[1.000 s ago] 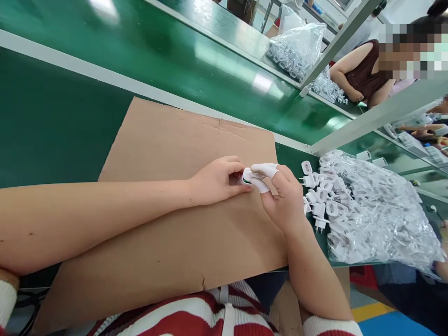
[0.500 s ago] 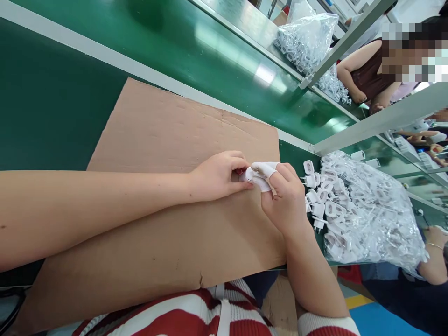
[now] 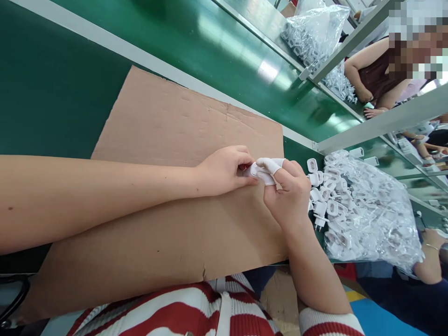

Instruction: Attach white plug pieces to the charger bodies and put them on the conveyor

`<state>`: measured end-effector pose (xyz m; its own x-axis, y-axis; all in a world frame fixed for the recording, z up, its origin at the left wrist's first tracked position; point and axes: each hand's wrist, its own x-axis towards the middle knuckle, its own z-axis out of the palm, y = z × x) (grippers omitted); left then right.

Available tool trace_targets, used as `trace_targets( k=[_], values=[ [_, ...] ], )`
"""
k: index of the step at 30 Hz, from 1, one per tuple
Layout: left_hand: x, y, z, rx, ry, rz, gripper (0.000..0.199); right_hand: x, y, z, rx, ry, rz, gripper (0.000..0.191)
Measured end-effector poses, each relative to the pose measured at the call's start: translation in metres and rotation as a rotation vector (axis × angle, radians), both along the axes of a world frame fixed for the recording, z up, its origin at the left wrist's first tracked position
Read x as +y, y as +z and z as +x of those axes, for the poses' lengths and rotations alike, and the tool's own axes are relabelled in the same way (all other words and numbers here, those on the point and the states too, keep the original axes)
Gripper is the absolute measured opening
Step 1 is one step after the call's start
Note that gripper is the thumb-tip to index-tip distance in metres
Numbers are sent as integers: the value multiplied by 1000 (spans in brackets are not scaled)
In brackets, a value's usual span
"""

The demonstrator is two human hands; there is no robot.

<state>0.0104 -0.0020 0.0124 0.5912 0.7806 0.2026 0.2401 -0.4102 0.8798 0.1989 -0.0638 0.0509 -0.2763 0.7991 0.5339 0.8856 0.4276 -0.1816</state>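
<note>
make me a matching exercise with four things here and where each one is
Things
1. small white plastic piece
2. flat brown cardboard sheet
3. white finger covers
4. bulging clear plastic bag of white parts, the nearer one

Places
A. worn on the right hand
B. to the right of the right hand, on the dark green bench
C. spread beneath the left hand and the right hand
D. held by the left hand and the right hand

Pairs: 1-D, 2-C, 3-A, 4-B

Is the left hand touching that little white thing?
Touching. The head view shows the left hand holding the little white thing between its thumb and fingers.
</note>
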Motion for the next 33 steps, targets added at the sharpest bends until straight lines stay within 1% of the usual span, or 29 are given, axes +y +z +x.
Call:
trace_targets(
  k=[2, 6, 9, 11, 14, 17, 19, 21, 22, 23, 26, 27, 29, 30, 31, 33],
  values=[
    [-1, 1, 1, 2, 11, 4, 29, 1, 2, 1, -4, 5, -44, 22],
    [-1, 3, 0, -10, 2, -7, 32, 5, 14, 10, 8, 98, -198, 25],
    [0, 4, 0, -13, -14, -21, 32, 7, 16, 12, -4, 123, -200, 23],
    [-1, 4, 0, -13, -12, -15, 31, 7, 12, 11, 3, 111, -158, 24],
    [-4, 3, 2, -9, 24, 26, 30, 5, 2, 7, 53, 63, -101, 26],
    [-7, 2, 3, 2, 54, 48, 29, 1, -7, 4, 98, 26, -83, 26],
    [-9, 1, 4, 6, 60, 43, 28, -1, -10, 3, 134, 32, -79, 25],
    [-9, -1, 4, -4, 62, 41, 26, -3, -12, 4, 203, 47, -88, 27],
    [-9, -1, 4, -9, 55, 44, 24, -3, -12, 5, 259, 50, -119, 29],
    [-8, -1, 4, -15, 50, 51, 24, -2, -13, 6, 333, 50, -168, 34],
    [-8, -2, 2, -39, 49, 66, 22, 1, -15, 14, 567, 68, -352, 56],
    [-7, -3, 1, -50, 52, 59, 22, 3, -15, 17, 607, 89, -390, 57],
    [-7, -4, -1, -98, 41, 18, 22, 5, -14, 22, 620, 142, -391, 43],
    [-7, -4, -2, -141, 12, -20, 26, 6, -13, 24, 606, 161, -365, 35],
    [-7, -4, -2, -190, -35, -66, 33, 6, -12, 26, 587, 171, -325, 30],
    [-7, -3, -3, -289, -146, -165, 49, 5, -10, 26, 540, 162, -225, 29]
  ],
)
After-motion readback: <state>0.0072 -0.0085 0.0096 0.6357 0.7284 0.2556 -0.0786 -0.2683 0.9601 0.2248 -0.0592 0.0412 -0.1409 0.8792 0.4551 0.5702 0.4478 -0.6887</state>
